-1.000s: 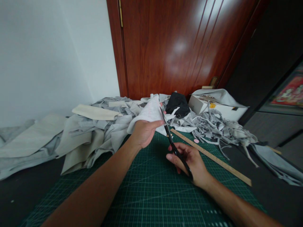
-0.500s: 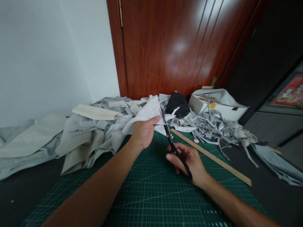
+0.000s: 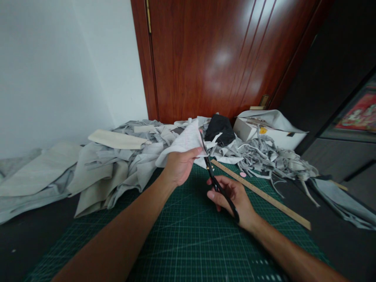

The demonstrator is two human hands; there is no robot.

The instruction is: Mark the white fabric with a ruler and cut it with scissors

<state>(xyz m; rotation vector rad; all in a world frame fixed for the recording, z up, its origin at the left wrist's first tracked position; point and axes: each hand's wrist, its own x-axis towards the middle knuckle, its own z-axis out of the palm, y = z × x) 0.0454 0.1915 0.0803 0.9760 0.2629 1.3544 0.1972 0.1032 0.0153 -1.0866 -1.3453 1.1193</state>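
My left hand (image 3: 180, 166) pinches a folded white cloth (image 3: 185, 140) between thumb and fingers, above a green cutting mat (image 3: 182, 235). My right hand (image 3: 230, 197) grips the handles of black scissors (image 3: 216, 183). The scissor blades point up and away, and they lie at the right edge of the cloth beside my left fingertips. Whether the blades are fully closed is hard to tell. A wooden ruler (image 3: 264, 197) lies slantwise on the mat to the right of my right hand.
Grey and cream fabric pieces (image 3: 96, 164) are heaped at the left and back. A black cloth (image 3: 219, 130), a white box (image 3: 246, 130) and a tangle of grey strips (image 3: 264, 156) sit at the back right. A pink disc (image 3: 243, 174) is near the ruler. Behind stands a brown door (image 3: 202, 58).
My left thumb has moved slightly right, closer to the scissor blades, and the cloth has shifted a little with it. The right hand still holds the scissors in nearly the same place.
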